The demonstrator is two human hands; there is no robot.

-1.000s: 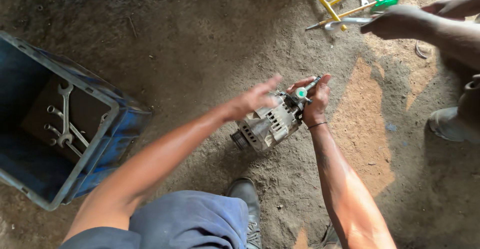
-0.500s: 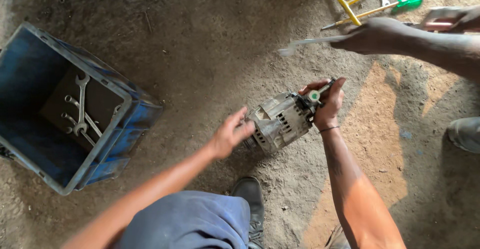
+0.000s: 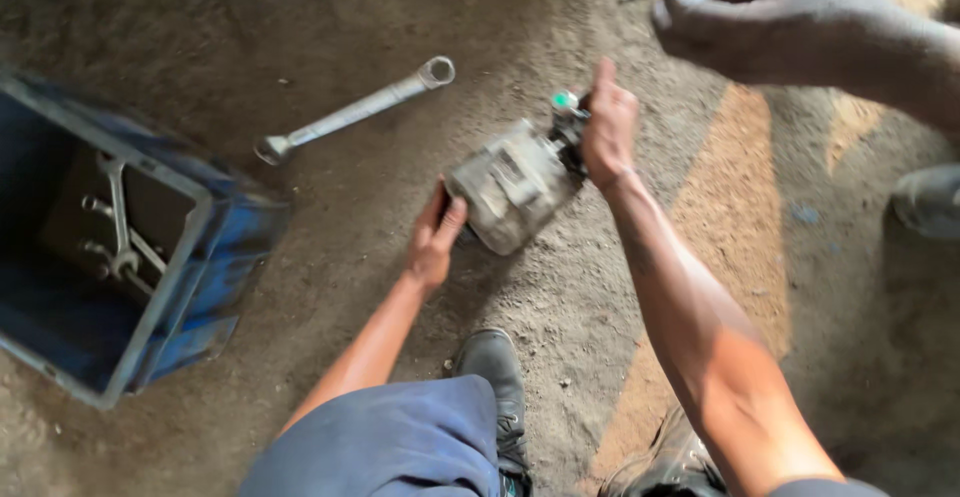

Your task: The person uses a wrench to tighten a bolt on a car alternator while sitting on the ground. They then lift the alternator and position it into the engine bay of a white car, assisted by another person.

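Centrally, the left hand (image 3: 434, 239) braces the grey alternator (image 3: 512, 183) with closed fingers while the right hand (image 3: 606, 125) pinches its green-tipped end, a spanner (image 3: 355, 110) lying nearby on the dirt floor (image 3: 300, 17).

One head-worn camera looks steeply down, close over the person's own arms. It faces the dusty dirt floor (image 3: 330, 17).

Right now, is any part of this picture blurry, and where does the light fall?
Head view: the other person's hand at top right is smeared by motion; a sunlit band crosses the dirt floor at right; the blue crate lies in shade, its inside dark.
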